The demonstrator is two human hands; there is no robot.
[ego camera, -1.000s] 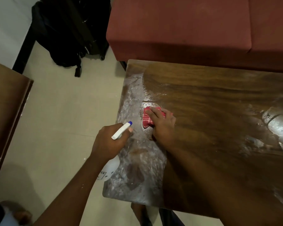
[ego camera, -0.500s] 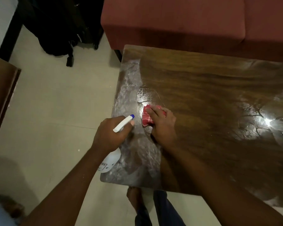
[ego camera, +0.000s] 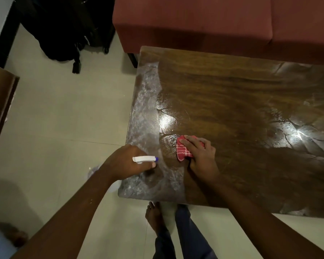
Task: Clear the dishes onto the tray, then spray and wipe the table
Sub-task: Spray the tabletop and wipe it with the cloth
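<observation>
Desk (ego camera: 232, 94) wiping is the step now: right hand (ego camera: 200, 157) fingers press the red cloth (ego camera: 183, 151) flat, left hand (ego camera: 127, 161) fingers closed around the spray bottle (ego camera: 144, 159). Next, I think, the cloth must go to the cloudy left edge.

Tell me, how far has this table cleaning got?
Done: no dishes show on the dark wooden table, and spray film covers its left edge. In hand: the right hand presses a red checked cloth on the wet top, while the left hand holds a white spray bottle with a blue nozzle. Left: wiping the cloudy left strip and the streaks on the right.
</observation>
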